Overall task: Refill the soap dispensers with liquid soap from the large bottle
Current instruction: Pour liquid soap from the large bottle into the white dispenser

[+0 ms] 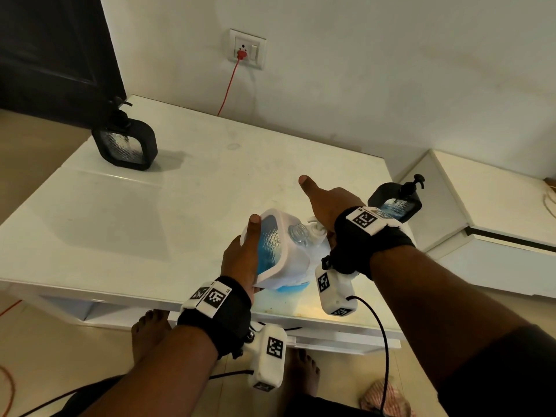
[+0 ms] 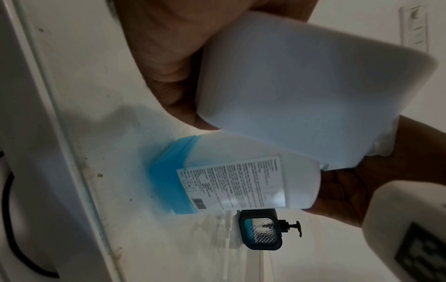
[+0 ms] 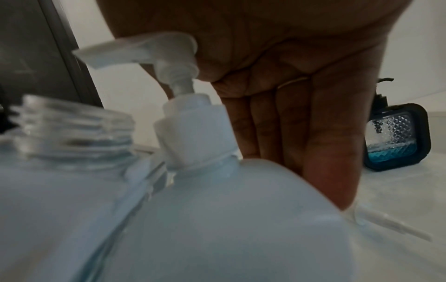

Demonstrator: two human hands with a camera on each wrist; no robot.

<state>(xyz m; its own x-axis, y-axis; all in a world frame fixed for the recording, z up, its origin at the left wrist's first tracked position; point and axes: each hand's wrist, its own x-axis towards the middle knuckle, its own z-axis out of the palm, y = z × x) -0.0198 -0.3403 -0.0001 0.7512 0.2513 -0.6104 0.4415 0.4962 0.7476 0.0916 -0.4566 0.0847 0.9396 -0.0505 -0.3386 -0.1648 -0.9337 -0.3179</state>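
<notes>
Two hands: left hand (image 1: 240,260) grip round white dispenser (image 1: 275,245), right hand (image 1: 328,206) fingers straight on large bottle (image 2: 253,183) pump, nozzle hidden.

White open-necked dispenser (image 1: 278,245) tilted beside the large pump bottle (image 2: 246,183) — blue soap low in it, seemingly — on the table edge.

Left hand (image 1: 240,260) curled in a grip, right hand (image 1: 326,206) flat, thumb outstretched

Dispensers on the table (image 1: 180,206)
One dispenser (image 1: 125,142) stands far left; another (image 1: 395,203) right, behind the large bottle (image 2: 241,183).
</notes>
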